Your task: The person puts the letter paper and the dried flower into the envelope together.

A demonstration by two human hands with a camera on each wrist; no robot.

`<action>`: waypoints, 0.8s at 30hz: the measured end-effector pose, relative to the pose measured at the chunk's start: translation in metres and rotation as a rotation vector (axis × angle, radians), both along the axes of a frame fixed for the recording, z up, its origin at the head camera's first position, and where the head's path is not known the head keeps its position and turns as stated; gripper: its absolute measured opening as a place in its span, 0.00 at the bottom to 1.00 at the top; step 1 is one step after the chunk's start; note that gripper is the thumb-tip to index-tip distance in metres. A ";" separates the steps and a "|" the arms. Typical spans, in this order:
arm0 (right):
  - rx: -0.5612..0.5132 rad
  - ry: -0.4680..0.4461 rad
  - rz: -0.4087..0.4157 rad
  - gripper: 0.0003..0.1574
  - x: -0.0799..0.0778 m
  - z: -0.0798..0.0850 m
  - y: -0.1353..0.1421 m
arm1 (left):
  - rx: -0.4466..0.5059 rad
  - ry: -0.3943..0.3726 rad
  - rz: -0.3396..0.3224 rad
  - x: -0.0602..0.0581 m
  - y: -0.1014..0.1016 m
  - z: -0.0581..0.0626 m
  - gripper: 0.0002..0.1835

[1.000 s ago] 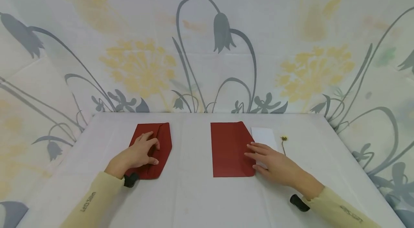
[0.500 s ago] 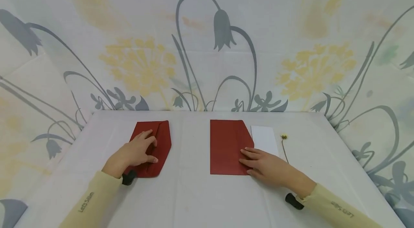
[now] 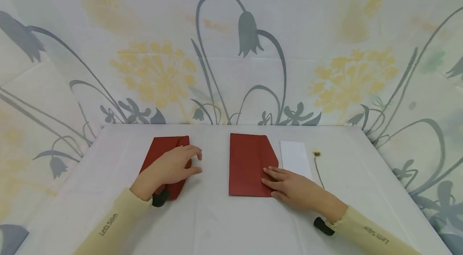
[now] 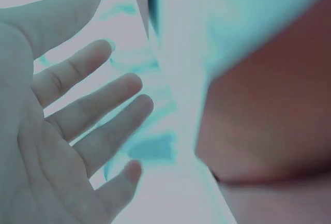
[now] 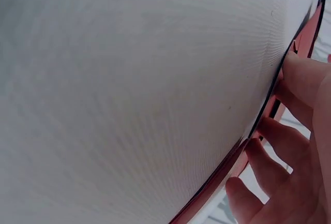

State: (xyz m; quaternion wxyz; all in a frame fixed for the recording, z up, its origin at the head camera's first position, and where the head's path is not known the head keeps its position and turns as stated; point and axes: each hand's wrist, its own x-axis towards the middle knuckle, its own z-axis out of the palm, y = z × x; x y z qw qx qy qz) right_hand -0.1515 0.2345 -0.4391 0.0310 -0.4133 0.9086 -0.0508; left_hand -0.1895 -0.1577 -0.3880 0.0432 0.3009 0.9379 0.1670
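1. Two dark red envelopes lie flat on the white table (image 3: 224, 223): the left envelope (image 3: 159, 153) with its flap folded, the right envelope (image 3: 249, 164) beside a white card (image 3: 294, 158).
2. The left hand (image 3: 170, 168) hovers over the left envelope, fingers loosely spread, gripping nothing.
3. The right hand (image 3: 293, 188) lies flat, straight fingertips pressing the right envelope's near right corner.

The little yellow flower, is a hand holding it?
No, the little yellow flower lies alone on the table, beside the white paper, apart from the right hand.
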 end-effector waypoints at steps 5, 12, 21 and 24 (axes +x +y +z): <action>-0.005 -0.028 -0.008 0.28 0.001 0.002 -0.001 | 0.039 -0.068 -0.116 -0.002 0.035 -0.007 0.15; -0.020 -0.068 -0.032 0.29 0.000 0.002 -0.001 | -0.005 -0.107 -0.175 -0.011 0.076 -0.021 0.18; -0.022 -0.084 -0.054 0.29 0.000 0.002 -0.001 | -0.096 -0.160 -0.129 -0.030 0.107 -0.026 0.30; -0.032 -0.103 -0.073 0.29 0.000 0.001 -0.002 | -0.117 -0.191 -0.110 -0.033 0.110 -0.028 0.32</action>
